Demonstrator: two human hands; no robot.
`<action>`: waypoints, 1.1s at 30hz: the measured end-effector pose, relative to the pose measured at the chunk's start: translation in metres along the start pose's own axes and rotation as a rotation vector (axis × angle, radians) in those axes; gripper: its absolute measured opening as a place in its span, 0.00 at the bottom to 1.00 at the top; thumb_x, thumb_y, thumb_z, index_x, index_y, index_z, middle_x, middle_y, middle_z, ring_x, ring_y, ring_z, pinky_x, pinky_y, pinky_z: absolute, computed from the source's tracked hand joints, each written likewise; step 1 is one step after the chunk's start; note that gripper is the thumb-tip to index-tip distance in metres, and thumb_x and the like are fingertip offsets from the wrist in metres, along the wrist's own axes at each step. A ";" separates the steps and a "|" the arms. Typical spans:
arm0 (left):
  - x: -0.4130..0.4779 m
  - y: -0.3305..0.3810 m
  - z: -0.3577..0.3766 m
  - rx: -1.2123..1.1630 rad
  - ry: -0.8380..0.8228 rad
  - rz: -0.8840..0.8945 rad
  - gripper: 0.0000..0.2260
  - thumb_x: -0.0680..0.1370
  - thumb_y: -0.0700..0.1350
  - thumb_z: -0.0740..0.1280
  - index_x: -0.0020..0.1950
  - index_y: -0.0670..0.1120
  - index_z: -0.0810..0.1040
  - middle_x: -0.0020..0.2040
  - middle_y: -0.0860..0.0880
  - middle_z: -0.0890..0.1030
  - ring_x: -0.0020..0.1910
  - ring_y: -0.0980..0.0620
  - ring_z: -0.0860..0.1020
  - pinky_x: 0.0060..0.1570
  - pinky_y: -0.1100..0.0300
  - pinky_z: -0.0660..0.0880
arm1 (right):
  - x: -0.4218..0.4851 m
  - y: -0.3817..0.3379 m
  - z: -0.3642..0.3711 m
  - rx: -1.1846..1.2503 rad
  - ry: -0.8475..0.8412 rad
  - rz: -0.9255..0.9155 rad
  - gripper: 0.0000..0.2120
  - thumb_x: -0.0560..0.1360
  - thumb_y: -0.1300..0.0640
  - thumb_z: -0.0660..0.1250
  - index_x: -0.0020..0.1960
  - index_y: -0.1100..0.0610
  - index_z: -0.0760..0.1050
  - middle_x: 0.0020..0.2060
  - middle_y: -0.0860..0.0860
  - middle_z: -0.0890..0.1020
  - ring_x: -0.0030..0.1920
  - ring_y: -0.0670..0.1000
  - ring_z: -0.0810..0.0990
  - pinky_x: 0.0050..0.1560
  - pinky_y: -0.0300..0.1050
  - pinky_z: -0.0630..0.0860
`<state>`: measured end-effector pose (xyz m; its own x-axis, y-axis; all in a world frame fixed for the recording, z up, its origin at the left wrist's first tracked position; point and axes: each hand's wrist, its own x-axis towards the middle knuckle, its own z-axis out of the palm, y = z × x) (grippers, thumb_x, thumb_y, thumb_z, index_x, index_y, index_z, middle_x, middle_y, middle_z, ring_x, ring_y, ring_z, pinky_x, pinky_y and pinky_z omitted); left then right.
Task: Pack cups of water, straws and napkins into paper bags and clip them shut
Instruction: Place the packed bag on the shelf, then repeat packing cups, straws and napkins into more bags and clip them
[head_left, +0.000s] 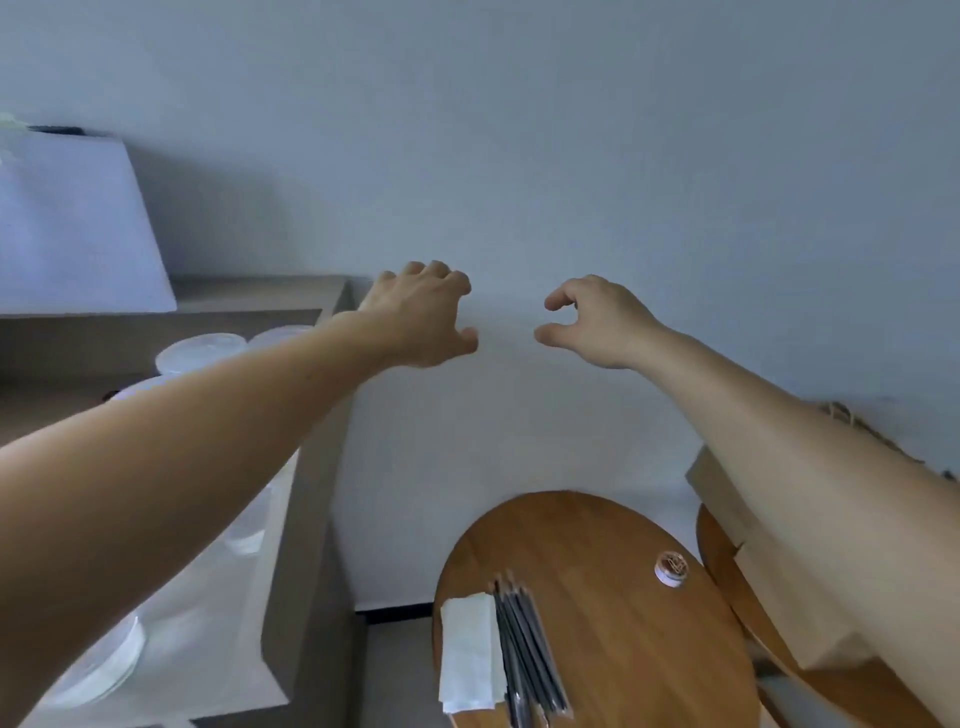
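Both hands raised before the wall, holding nothing.
Left hand (421, 317) and right hand (592, 325) hover side by side, apart, fingers loosely curled and empty. On the grey desk (291, 519) at left stand clear lidded cups (200, 353), partly hidden by the left forearm; whether they hold water I cannot tell. A white bag (78, 223) stands at its back. On the round wooden desk (623, 649) below, folded napkins (467, 654) lie against a bundle of dark straws (530, 644), with a small round object (671, 569) apart. A brown paper bag (769, 613) stands at right behind the right forearm, its inside hidden.
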<state>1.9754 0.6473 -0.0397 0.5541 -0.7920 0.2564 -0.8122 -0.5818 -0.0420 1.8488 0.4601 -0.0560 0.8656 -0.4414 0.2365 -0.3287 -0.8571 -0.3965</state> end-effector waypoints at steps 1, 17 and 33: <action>0.010 0.016 0.012 -0.004 -0.025 0.029 0.30 0.76 0.62 0.64 0.75 0.50 0.65 0.73 0.47 0.68 0.71 0.45 0.66 0.67 0.47 0.65 | -0.004 0.018 0.002 0.003 -0.011 0.031 0.24 0.73 0.43 0.70 0.66 0.51 0.74 0.66 0.50 0.74 0.64 0.52 0.73 0.59 0.46 0.70; 0.111 0.235 0.208 -0.333 -0.412 0.314 0.28 0.78 0.58 0.64 0.75 0.49 0.65 0.73 0.47 0.69 0.71 0.43 0.67 0.67 0.46 0.65 | -0.111 0.266 0.028 0.053 -0.107 0.628 0.26 0.76 0.43 0.68 0.71 0.52 0.70 0.67 0.49 0.75 0.66 0.51 0.74 0.58 0.44 0.69; 0.137 0.432 0.285 -0.291 -0.624 0.191 0.25 0.79 0.55 0.64 0.75 0.50 0.66 0.73 0.48 0.69 0.70 0.45 0.68 0.66 0.47 0.69 | -0.207 0.519 0.047 -0.232 -0.034 0.936 0.36 0.68 0.32 0.69 0.64 0.58 0.70 0.60 0.55 0.75 0.62 0.58 0.73 0.54 0.54 0.74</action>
<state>1.7523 0.2340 -0.2981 0.3277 -0.8839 -0.3335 -0.8729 -0.4184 0.2511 1.5167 0.1188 -0.3528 0.2240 -0.9680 -0.1132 -0.9547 -0.1946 -0.2252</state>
